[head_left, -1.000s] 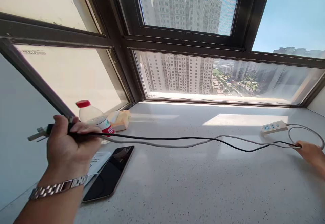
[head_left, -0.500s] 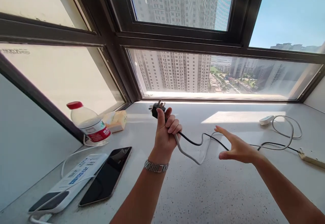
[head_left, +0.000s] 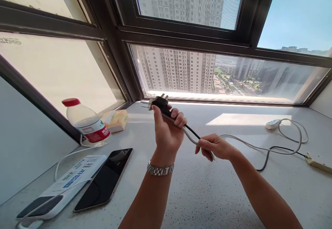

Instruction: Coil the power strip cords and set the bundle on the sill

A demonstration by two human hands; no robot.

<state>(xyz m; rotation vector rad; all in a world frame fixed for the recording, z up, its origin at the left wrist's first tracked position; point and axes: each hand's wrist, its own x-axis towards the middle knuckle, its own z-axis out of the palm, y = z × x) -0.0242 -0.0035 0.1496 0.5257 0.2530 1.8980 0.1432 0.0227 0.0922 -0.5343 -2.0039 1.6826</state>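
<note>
Black and white cords (head_left: 190, 135) ran through both your fists. Your left hand (head_left: 167, 134) gripped their plugs (head_left: 158, 102); your right hand (head_left: 214, 146) clasped the cords just right of it.

the right hand (head_left: 216, 147), open and clear of the cords half a second ago, now closes its fingers (head_left: 204, 145) on both cords (head_left: 193, 137) just below the left hand (head_left: 167, 132). the black plug (head_left: 160, 101) now tilts leftward.

Both hands (head_left: 167, 132) raised, fingers curled
</note>
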